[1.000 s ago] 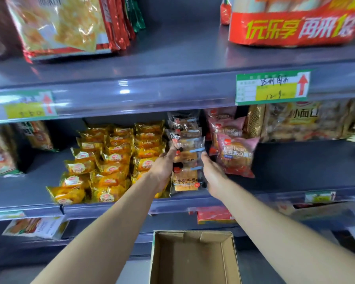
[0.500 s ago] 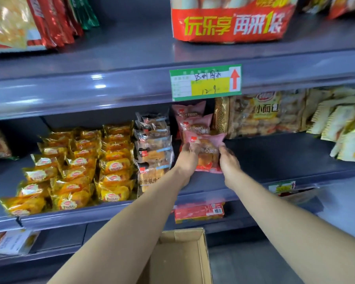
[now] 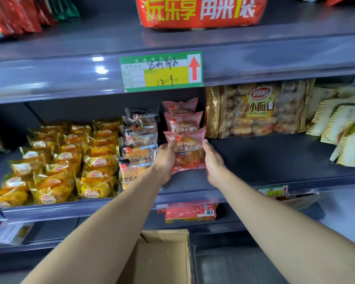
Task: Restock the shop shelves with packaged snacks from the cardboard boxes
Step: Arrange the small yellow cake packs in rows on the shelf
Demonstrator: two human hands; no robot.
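A pink red-bean bread packet (image 3: 188,151) stands at the front of a short row of like packets (image 3: 181,121) on the middle shelf (image 3: 275,158). My left hand (image 3: 165,162) holds its left edge, thumb on the front. My right hand (image 3: 212,162) grips its right edge. An open cardboard box (image 3: 162,257) sits below, between my forearms; its inside is mostly out of view.
Left of the pink packets stand clear-wrapped bread packets (image 3: 138,148) and several yellow cake packets (image 3: 70,160). A large bag of small buns (image 3: 258,109) and pale packets (image 3: 344,130) lie to the right, with bare shelf in front. A price tag (image 3: 161,71) hangs above. A red box (image 3: 190,213) lies on the lower shelf.
Both hands left the clear-wrapped bread packets and moved right to the front pink packet, taking hold of its sides. The view has shifted right.
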